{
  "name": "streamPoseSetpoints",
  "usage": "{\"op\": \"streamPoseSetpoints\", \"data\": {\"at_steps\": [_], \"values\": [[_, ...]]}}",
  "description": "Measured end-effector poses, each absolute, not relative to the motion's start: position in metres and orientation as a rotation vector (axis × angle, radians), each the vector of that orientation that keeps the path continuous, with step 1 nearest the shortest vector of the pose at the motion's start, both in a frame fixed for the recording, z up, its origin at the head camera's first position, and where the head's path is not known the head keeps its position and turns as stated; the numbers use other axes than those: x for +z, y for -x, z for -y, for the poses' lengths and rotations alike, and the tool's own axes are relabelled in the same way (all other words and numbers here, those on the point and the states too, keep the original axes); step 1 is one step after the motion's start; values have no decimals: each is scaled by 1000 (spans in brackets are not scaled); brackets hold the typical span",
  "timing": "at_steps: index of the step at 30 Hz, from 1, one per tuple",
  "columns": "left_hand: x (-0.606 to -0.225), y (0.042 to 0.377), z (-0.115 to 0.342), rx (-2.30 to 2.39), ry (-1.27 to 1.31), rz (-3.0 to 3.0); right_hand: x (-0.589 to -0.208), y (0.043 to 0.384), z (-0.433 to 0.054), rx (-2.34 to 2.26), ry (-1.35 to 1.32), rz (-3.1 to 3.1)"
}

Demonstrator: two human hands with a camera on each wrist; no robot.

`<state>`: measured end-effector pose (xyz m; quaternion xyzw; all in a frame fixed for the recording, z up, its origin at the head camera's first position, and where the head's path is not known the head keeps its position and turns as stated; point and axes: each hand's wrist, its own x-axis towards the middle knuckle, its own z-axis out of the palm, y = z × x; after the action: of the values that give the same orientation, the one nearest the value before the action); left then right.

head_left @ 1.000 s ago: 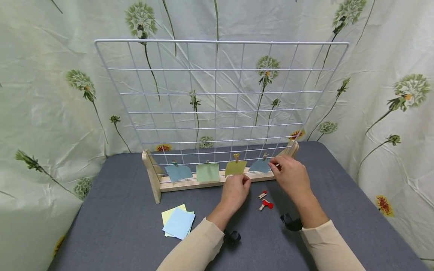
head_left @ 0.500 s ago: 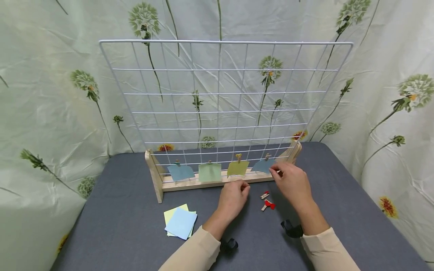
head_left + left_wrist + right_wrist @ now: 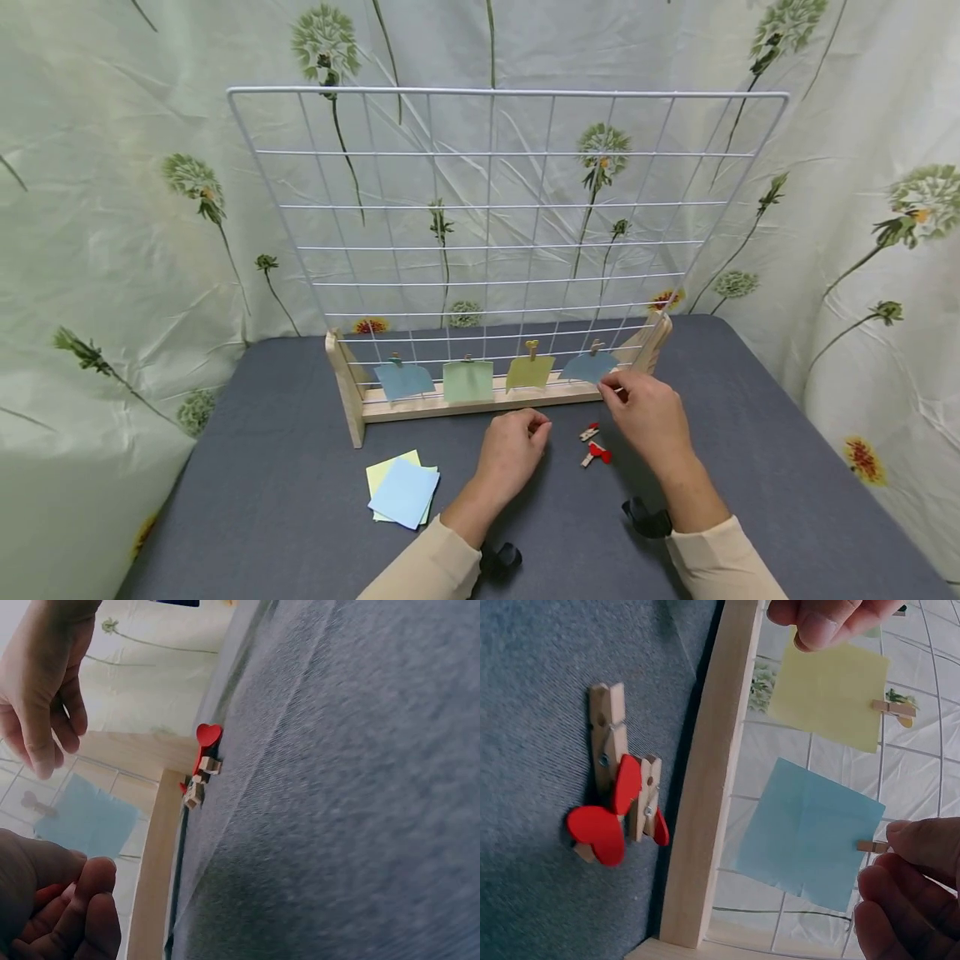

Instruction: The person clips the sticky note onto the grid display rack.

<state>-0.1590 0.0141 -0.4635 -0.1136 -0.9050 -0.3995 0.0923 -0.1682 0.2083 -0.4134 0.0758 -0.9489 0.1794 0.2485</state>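
Blue paper, the rightmost blue sticky note (image 3: 588, 367), hangs by a small wooden clothespin (image 3: 867, 845) on the white wire grid (image 3: 508, 92), just beyond and slightly left of the right hand's (image 3: 647, 412) fingertips. A second earlier those fingertips are up beside the note, close under its clip; now they sit lower, at its bottom right corner. The left hand (image 3: 512, 454) changes more: its fingertips drop from in front of the wooden base beam (image 3: 480, 407) to below it, nearer the person. The note stays up without evident support, so I judge it fastened and this stretch of pinning about finished, with both hands letting go.

The right hand reaches forward, fingers loosely bent, thumb and forefinger close together yet pinching nothing visible; the right wrist view overlaps them with the clip, but the head view puts them below it. The left hand lies back-up, fingers softly curled, thumb tip at the forefinger; I see nothing held there.

Ahead of and left of the left hand hang the yellow note (image 3: 529, 372), the green note (image 3: 468, 382) and the far-left blue note (image 3: 405, 382). Loose red-heart clothespins (image 3: 627, 784) lie between the hands, nearer the right one. The stack of sticky notes (image 3: 405, 493) rests to the left of the left wrist.
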Motion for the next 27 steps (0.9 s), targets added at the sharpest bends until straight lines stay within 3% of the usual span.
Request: {"op": "streamPoseSetpoints", "data": {"at_steps": [14,27], "values": [[-480,143,1,-1272,354,2643,-423,162,-209,522,-143,2622],[-469,138,26,-1244,364,2628,-427,161,-211,550,-160,2604]]}}
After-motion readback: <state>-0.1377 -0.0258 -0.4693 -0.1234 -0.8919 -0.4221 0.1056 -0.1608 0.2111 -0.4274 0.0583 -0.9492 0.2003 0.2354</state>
